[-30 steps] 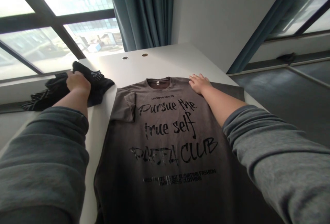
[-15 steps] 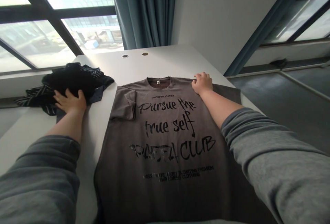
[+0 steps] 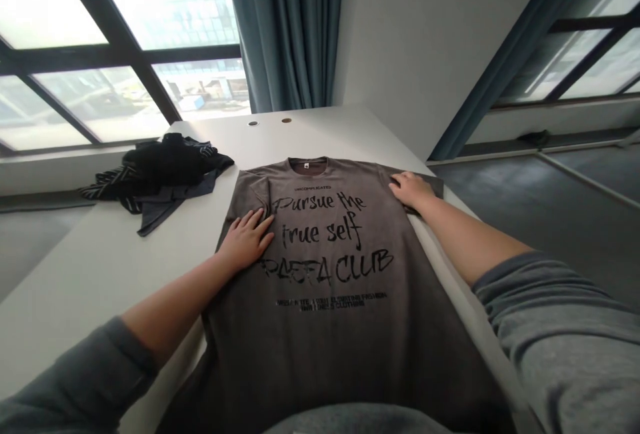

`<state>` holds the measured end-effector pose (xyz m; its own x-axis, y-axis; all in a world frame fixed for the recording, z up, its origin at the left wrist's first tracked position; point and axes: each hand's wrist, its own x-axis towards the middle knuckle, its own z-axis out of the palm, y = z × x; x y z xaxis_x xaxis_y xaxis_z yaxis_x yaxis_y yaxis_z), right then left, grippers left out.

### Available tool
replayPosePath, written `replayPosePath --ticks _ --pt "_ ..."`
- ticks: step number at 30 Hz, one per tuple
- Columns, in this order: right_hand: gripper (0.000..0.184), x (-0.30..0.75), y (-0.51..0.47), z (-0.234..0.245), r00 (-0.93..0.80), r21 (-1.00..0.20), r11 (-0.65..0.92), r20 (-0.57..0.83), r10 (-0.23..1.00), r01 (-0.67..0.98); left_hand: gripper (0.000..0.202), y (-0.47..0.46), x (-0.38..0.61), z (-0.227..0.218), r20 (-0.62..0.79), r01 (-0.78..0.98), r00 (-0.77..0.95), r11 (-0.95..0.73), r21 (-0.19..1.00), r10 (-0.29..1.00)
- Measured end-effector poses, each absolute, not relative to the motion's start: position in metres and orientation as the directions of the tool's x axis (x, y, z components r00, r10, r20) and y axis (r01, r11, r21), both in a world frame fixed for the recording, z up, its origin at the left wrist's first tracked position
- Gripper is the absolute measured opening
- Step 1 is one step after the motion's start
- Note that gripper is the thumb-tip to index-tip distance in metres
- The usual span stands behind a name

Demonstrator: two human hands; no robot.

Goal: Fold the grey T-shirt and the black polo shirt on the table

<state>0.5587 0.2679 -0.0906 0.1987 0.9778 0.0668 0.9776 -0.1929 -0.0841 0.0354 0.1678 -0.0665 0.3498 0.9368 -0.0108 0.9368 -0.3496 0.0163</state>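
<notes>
A dark brown-grey T-shirt (image 3: 320, 341) with black lettering lies spread on the white table (image 3: 100, 274), its collar at the far side. My left hand (image 3: 247, 237) rests on its left side just below the left sleeve, fingers spread and flat. On the right sleeve lies my right hand (image 3: 411, 191), fingers stretched out over the cloth near the shoulder seam. The shirt's lower hem is hidden by the edge of my own clothing at the bottom of the view.
A heap of dark clothes (image 3: 170, 167), some striped, sits at the table's left edge. Two round cable holes show near the far edge. Beyond stand a blue-grey curtain (image 3: 295, 34), a window and a pale wall (image 3: 425, 41).
My left hand has left the clothes heap and come right onto the shirt. My right hand has slid from the shoulder outward onto the right sleeve. The camera view has shifted.
</notes>
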Motion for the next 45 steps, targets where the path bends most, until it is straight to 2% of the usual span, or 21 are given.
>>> replayPosePath --ticks 5,7,9,12,15,18,21,24,29,36,38,40,42,45 --pt "0.07 0.594 0.236 -0.097 0.281 -0.05 -0.283 -0.038 0.959 0.958 0.065 0.163 0.024 -0.078 0.006 0.968 0.25 -0.25 -0.007 0.968" --pt "0.07 0.596 0.233 -0.097 0.345 -0.086 -0.343 0.013 0.938 0.935 0.066 0.169 0.029 -0.074 -0.003 0.977 0.215 -0.215 -0.012 0.977" --pt "0.071 0.595 0.232 -0.095 0.497 -0.156 -0.481 0.09 0.863 0.863 0.068 0.176 0.036 -0.069 0.018 0.986 0.164 -0.164 -0.017 0.986" --pt "0.071 0.597 0.233 -0.095 0.671 -0.256 -0.629 0.125 0.731 0.734 0.066 0.191 0.034 -0.059 0.134 0.999 0.049 -0.047 -0.017 0.99" --pt "0.069 0.603 0.236 -0.099 0.66 -0.28 -0.61 0.137 0.739 0.741 0.069 0.211 0.006 -0.046 0.219 0.984 -0.178 0.167 0.066 0.959" --pt "0.067 0.608 0.238 -0.104 0.625 -0.289 -0.569 0.161 0.764 0.77 0.073 0.223 -0.036 -0.037 0.104 0.892 -0.449 0.437 0.12 0.888" --pt "0.062 0.609 0.239 -0.106 0.606 -0.294 -0.545 0.188 0.773 0.785 0.075 0.217 -0.069 -0.039 0.025 0.825 -0.563 0.56 0.075 0.826" --pt "0.058 0.607 0.237 -0.103 0.59 -0.297 -0.526 0.201 0.782 0.797 0.073 0.19 -0.084 -0.051 0.046 0.857 -0.515 0.512 0.056 0.856" --pt "0.065 0.601 0.223 -0.094 0.546 -0.264 -0.485 0.258 0.797 0.834 0.065 0.121 -0.086 -0.071 0.154 0.975 -0.207 0.191 0.109 0.966" --pt "0.053 0.579 0.155 -0.092 0.309 -0.107 -0.29 0.333 0.891 0.951 0.058 0.012 -0.08 -0.069 0.086 0.964 0.169 -0.183 0.194 0.982" --pt "0.048 0.568 0.119 -0.094 0.219 -0.088 -0.201 0.376 0.9 0.976 0.059 -0.021 -0.074 -0.065 0.111 0.958 0.164 -0.185 0.218 0.98" --pt "0.042 0.554 0.079 -0.096 0.112 -0.099 -0.081 0.371 0.922 0.992 0.064 -0.051 -0.065 -0.061 0.105 0.966 0.071 -0.095 0.241 0.992" --pt "0.04 0.54 0.037 -0.098 -0.009 -0.125 0.055 0.336 0.942 0.991 0.071 -0.078 -0.057 -0.055 0.004 0.962 -0.035 0.033 0.271 0.999" --pt "0.039 0.521 -0.018 -0.098 -0.099 -0.142 0.158 0.355 0.93 0.977 0.064 -0.103 -0.047 -0.048 -0.129 0.971 -0.121 0.144 0.19 0.984"
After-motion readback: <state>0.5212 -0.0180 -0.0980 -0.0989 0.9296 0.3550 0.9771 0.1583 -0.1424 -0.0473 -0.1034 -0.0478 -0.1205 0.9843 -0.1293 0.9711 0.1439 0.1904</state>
